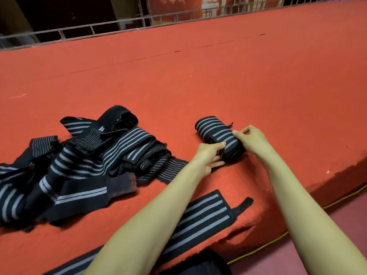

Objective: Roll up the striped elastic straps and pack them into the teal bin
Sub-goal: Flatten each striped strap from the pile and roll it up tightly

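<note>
A rolled black strap with grey stripes [214, 132] lies on the red felt table [218, 76]. My left hand [208, 153] grips its near end, thumb on top and fingers underneath. My right hand [252, 138] pinches the roll's right side with curled fingers. A pile of loose striped straps [85, 155] sits to the left. One flat strap [198, 221] stretches along the table's front edge under my left forearm. No teal bin is in view.
The table's front edge runs diagonally at the lower right, with dark red floor [337, 235] below it. A metal railing [119, 24] borders the far side. A dark object [198, 262] sits at the bottom edge.
</note>
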